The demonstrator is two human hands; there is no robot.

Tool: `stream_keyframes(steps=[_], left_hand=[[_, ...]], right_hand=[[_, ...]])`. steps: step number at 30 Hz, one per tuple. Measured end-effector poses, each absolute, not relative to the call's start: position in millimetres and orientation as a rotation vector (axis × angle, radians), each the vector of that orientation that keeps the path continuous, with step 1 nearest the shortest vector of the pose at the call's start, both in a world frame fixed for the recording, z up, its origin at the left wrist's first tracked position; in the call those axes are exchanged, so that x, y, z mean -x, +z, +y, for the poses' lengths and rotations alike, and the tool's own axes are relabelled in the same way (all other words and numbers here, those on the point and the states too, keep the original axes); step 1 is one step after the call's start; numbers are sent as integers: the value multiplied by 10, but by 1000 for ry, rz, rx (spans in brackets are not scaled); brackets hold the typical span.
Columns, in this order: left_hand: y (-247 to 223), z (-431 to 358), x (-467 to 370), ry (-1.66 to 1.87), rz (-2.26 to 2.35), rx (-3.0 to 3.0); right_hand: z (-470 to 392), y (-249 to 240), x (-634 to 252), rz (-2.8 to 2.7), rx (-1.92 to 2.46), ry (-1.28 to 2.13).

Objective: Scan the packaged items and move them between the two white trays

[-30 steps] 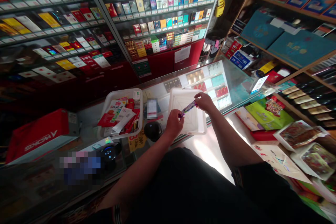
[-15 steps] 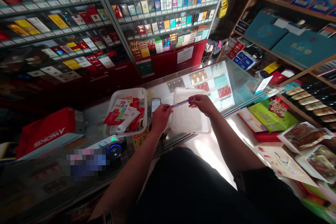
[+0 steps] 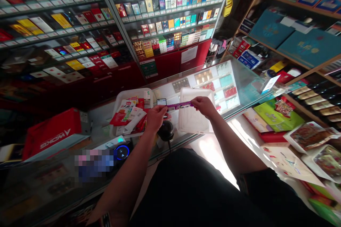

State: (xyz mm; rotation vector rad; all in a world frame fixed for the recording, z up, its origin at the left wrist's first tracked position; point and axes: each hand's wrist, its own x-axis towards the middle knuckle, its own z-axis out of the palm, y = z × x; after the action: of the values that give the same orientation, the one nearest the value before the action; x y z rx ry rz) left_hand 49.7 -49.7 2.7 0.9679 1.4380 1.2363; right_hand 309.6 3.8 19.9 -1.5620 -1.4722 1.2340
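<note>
My left hand pinches one end of a narrow purple packet. The other end is between the fingers of my right hand, so it stretches level between them. Under it, on the glass counter, lies a shallow white plastic tray. Left of my left hand sits a second white tray, filled with red and white packets. A phone with a lit screen lies just beyond my left fingers. Close to my left wrist stands a black rounded device with a cable.
A red shoe box and a round device with a blue ring occupy the counter's left. Cigarette shelves rise behind the glass counter. At right are shelves with teal boxes and packaged goods.
My left hand has moved left, away from my right hand. More of the purple packet shows, with its broad face turned up. The view has shifted slightly, uncovering the black device.
</note>
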Motion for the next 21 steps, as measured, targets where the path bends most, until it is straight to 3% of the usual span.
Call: stream_keyframes(steps=[12,21], left_hand=[[-149,-345,-89,1106,1402,-1054],[-315,-146,289,803,1546,-1789]], right_hand=[[-25,22,-2900,-1405,1535,1269],[-72,-230,-2818,-1549,1453,1123]])
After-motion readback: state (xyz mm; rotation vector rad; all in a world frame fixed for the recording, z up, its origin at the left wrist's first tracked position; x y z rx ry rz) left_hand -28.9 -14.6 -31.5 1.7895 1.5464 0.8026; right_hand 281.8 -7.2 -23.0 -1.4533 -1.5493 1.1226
